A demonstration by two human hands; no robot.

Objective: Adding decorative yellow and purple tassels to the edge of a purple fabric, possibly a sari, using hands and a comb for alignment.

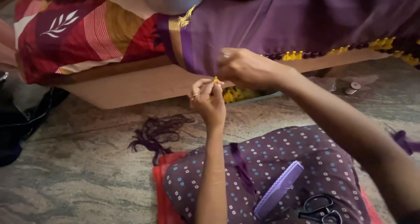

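Big purple cloth (302, 27) hangs over the bed edge in front of me, stone floor (78, 162) underneath. My right hand (247, 68) grips the cloth's hem, fingers closed on it. My left hand (209, 102) pinches a tiny yellow tassel (216, 79) right at that hem, fingertips tight together. Purple comb (278, 189) and black scissors (320, 210) sit on my lap.

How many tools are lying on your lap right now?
2: a purple comb lies slantwise on the dotted lap, and black scissors sit just right of it. Others may be hidden past the frame's edge.
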